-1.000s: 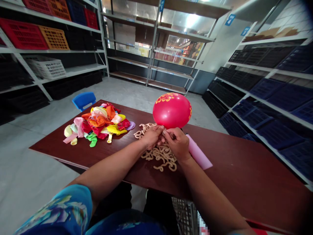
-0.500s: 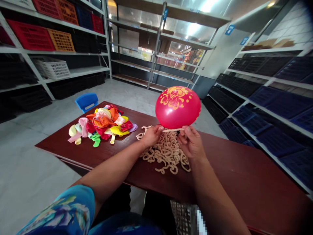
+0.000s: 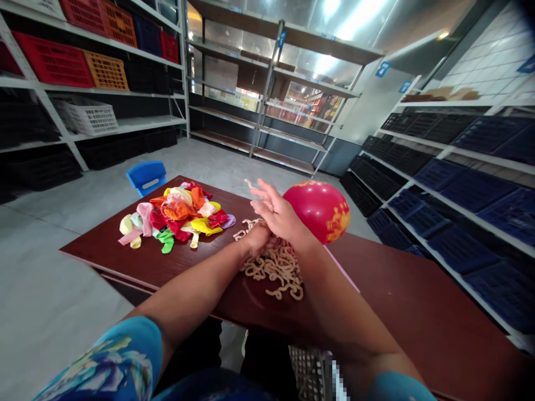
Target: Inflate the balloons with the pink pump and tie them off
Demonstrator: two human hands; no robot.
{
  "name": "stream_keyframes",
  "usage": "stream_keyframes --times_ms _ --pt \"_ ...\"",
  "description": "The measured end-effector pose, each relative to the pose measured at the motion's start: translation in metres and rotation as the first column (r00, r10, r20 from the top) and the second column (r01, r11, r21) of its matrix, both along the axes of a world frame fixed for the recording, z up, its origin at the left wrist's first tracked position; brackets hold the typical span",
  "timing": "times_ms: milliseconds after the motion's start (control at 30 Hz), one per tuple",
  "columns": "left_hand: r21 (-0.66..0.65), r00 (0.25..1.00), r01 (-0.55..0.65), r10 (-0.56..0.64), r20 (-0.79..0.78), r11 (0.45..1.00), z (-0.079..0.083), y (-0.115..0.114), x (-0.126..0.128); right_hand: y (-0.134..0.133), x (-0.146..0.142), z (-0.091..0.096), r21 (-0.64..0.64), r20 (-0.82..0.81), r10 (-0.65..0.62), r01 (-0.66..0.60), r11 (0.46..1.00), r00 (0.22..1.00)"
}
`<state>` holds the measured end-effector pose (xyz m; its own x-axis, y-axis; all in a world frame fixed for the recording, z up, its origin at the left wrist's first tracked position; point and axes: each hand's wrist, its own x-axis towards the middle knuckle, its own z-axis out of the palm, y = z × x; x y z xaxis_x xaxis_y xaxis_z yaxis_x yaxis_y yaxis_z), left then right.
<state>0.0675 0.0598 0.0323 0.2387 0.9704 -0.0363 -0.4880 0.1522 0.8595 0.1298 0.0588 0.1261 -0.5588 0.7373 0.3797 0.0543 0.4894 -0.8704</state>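
Note:
My left hand (image 3: pixel 258 238) is closed low over a heap of beige curly strands (image 3: pixel 273 270), near the neck end of the inflated red balloon (image 3: pixel 315 206). Its grip on the balloon's neck is mostly hidden by my right wrist. My right hand (image 3: pixel 276 210) crosses above the left, slightly blurred, its fingers pointing up and left. A short pale strand end (image 3: pixel 248 182) sticks out at those fingertips. The balloon, with a yellow print, is tilted to the right behind my right wrist.
Left on the brown table (image 3: pixel 401 301) lies a pile of uninflated coloured balloons (image 3: pixel 178 209). A thin pale straight strip (image 3: pixel 341 270) shows beside my right forearm. Beyond are a blue chair (image 3: pixel 146 177) and shelves with crates (image 3: pixel 56 58).
My right hand has swung left across my left hand. The balloon has dropped lower and turned, its print now facing right. A strand stretched between both hands before.

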Motion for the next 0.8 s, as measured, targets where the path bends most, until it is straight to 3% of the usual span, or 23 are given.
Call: stream_keyframes --times_ms 100,233,300,367,467,533,800 --pt "-0.09 0.98 0.077 -0.059 0.189 0.993 0.008 -0.001 -0.007 -0.019 0.009 0.001 0.018 -0.06 -0.069 0.07 0.997 0.996" --pt "-0.156 0.917 0.154 -0.082 0.39 0.976 0.021 -0.002 -0.018 -0.036 0.037 -0.016 0.001 -0.056 -0.347 0.348 0.938 0.936" --pt "-0.162 0.865 0.242 -0.137 0.483 0.957 0.026 -0.003 -0.023 -0.028 0.048 -0.034 -0.092 -0.071 -0.459 0.452 0.887 0.886" --pt "-0.151 0.809 0.318 -0.184 0.559 0.936 0.03 -0.005 -0.026 -0.012 0.054 -0.055 -0.245 -0.09 -0.512 0.479 0.843 0.854" --pt "-0.152 0.744 0.413 -0.237 0.624 0.898 0.031 -0.009 -0.026 0.007 0.055 -0.08 -0.48 -0.14 -0.493 0.376 0.792 0.859" --pt "-0.154 0.713 0.472 -0.273 0.646 0.868 0.031 -0.012 -0.024 0.011 0.052 -0.088 -0.569 -0.168 -0.443 0.28 0.773 0.881" --pt "-0.164 0.664 0.586 -0.354 0.658 0.793 0.035 -0.023 -0.014 -0.005 0.045 -0.084 -0.557 -0.294 -0.208 0.01 0.83 0.933"
